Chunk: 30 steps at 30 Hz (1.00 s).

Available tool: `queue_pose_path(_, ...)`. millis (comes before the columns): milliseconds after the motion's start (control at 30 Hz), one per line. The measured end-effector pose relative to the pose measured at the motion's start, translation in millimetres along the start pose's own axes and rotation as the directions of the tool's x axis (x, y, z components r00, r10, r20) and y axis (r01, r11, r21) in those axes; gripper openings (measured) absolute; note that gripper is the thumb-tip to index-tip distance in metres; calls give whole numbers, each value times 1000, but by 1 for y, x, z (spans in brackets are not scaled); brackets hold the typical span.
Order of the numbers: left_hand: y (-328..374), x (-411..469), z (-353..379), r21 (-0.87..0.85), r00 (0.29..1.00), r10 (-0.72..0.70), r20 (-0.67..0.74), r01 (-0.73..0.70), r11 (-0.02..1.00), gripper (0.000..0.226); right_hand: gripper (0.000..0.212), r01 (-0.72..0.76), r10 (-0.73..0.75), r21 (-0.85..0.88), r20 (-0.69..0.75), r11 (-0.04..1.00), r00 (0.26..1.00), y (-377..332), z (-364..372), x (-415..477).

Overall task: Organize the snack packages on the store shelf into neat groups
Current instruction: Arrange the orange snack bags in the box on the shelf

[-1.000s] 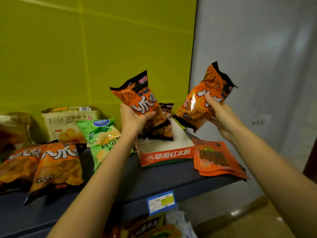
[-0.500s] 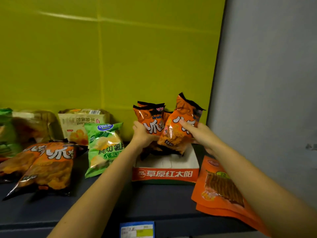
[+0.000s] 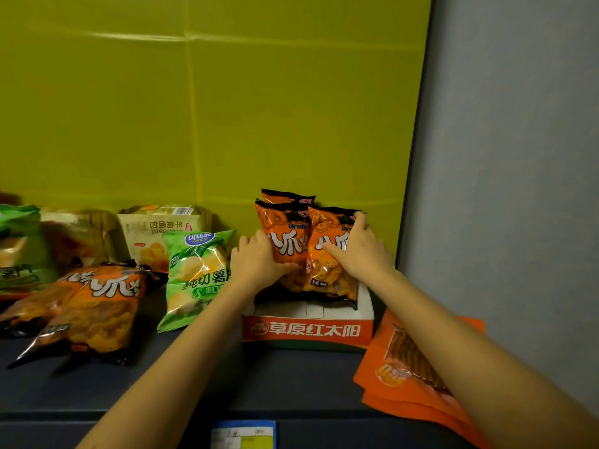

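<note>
Three orange snack bags stand upright in a white and red carton at the back right of the dark shelf. My left hand grips the left orange bag from its left side. My right hand presses on the front of the right orange bag, fingers over its top corner. A third orange bag peeks up behind them. Two more of the same orange bags lie flat at the left.
A green chips bag leans next to the carton. A beige croissant pack and other bags stand at the back left. Flat orange pouches lie at the right by the grey wall. A price label hangs on the shelf's front edge.
Both hands came down from mid-air with an orange bag each and set them upright side by side in the carton. The view moved closer to the shelf.
</note>
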<state>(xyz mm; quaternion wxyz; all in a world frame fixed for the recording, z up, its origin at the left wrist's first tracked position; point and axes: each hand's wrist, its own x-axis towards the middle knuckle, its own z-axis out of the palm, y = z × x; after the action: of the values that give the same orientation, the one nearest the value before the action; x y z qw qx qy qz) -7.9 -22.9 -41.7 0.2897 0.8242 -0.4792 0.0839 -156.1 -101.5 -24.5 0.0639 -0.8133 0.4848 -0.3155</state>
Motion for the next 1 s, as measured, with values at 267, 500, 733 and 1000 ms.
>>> queue_pose_path(267, 0, -8, 3, 189, 998, -45, 46, 36, 981, 88, 81, 102, -85, -284, 73, 953, 994, -5, 5, -3)
queue_pose_path(500, -1, -42, -27, 129, 987, 69, -145, -51, 990, 76, 66, 105, -65, -175, 220, 979, 973, 47, -58, -33)
queue_pose_path(733, 12, -109, -33, -57, 876, 305, -374, -350, 935, 21, 55, -242, 263, -192, 93, 951, 960, 146, -93, -93)
queue_pose_path(1000, 29, -144, 1, -230, 932, 362, -8, -354, 906, 24, 46, -417, 389, 83, 231, 905, 892, 171, -58, -104)
